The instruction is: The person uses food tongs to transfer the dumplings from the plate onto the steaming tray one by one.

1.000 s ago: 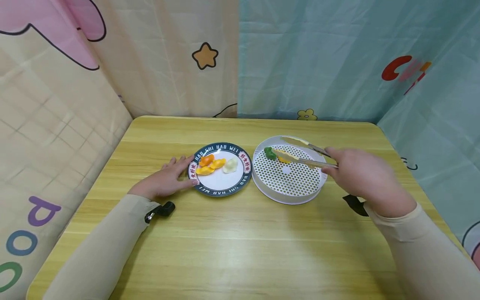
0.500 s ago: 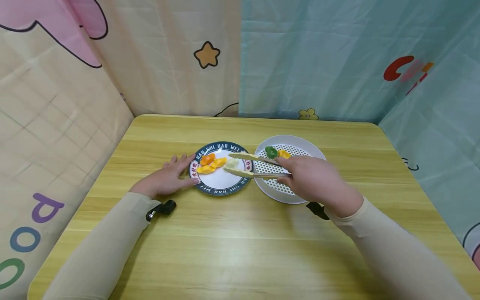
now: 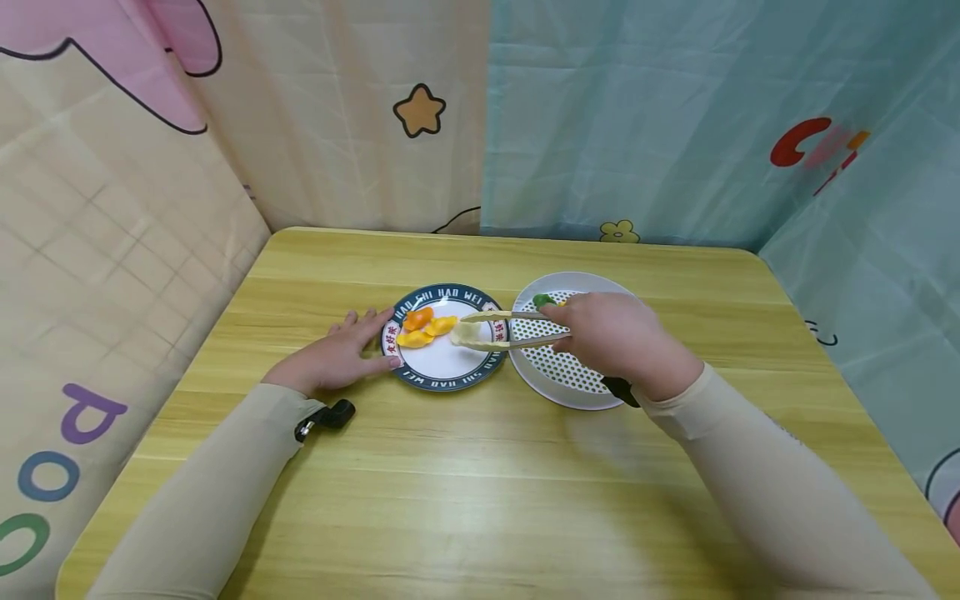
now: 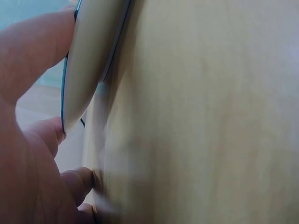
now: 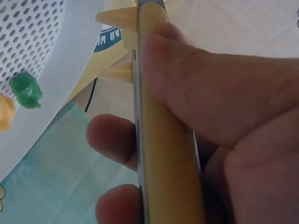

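My left hand (image 3: 336,355) lies with spread fingers at the left rim of a round plate (image 3: 442,372), thumb on the rim; the left wrist view shows thumb and index finger at the plate's edge (image 4: 86,60). On the plate are orange (image 3: 417,318) and yellow dumplings (image 3: 416,339) and a white dumpling (image 3: 466,332). My right hand (image 3: 618,333) grips a pair of tongs (image 3: 536,342), thumb along one arm in the right wrist view. The tongs' tips reach over the plate, one on either side of the white dumpling.
A white steamer tray (image 3: 551,390) with a perforated base stands right beside the plate, partly under my right hand. Inside it lie a green dumpling (image 5: 26,89) and a yellow one (image 5: 5,114). Printed curtains (image 3: 675,125) rise behind the wooden table (image 3: 450,483).
My right hand has swung the tongs left from over the steamer tray to the plate, and their tips have drawn closer around the white dumpling. My left hand has stayed at the rim.
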A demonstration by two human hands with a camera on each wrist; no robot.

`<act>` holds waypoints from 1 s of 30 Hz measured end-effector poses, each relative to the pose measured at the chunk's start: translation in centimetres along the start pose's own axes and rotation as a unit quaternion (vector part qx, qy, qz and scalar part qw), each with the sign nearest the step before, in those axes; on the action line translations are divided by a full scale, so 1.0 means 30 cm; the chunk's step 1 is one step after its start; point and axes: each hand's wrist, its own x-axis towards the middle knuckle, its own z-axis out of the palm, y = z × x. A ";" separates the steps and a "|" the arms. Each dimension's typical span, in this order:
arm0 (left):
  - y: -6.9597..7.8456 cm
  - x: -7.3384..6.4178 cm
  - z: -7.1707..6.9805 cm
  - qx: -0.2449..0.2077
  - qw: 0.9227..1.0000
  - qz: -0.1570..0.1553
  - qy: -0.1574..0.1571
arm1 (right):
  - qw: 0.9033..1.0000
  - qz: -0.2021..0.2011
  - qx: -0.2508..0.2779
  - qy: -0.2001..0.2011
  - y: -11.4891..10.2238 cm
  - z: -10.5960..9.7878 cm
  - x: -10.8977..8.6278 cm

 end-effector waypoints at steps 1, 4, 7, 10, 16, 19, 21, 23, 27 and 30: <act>0.001 0.000 0.000 0.000 1.000 0.001 0.000 | 1.000 -0.003 0.000 0.002 0.003 -0.001 0.001; 0.002 -0.001 0.000 -0.001 1.000 0.003 0.001 | 1.000 -0.013 0.000 0.005 0.007 -0.002 0.006; 0.006 -0.001 0.000 -0.002 1.000 0.003 0.001 | 1.000 -0.016 0.000 0.003 0.009 -0.005 0.013; 0.010 -0.003 0.000 -0.002 1.000 0.002 0.000 | 1.000 -0.013 0.002 -0.005 0.012 -0.007 0.020; 0.010 -0.005 -0.002 0.001 1.000 -0.001 -0.002 | 0.999 -0.005 0.009 -0.031 0.019 -0.010 0.036; 0.012 -0.006 -0.003 0.002 1.000 -0.001 -0.002 | 0.999 -0.004 0.007 -0.037 0.022 -0.010 0.044; 0.014 -0.006 -0.003 0.002 1.000 -0.002 -0.002 | 0.999 -0.004 0.006 -0.040 0.025 -0.010 0.049; 0.015 -0.006 -0.003 0.003 1.000 -0.003 -0.002 | 0.999 -0.004 0.005 -0.042 0.027 -0.009 0.054; 0.013 -0.005 -0.003 0.003 1.000 -0.004 -0.003 | 0.999 -0.007 -0.002 -0.044 0.031 -0.007 0.062; 0.014 -0.004 -0.004 0.005 1.000 -0.004 -0.004 | 0.999 -0.008 -0.010 -0.044 0.033 -0.005 0.068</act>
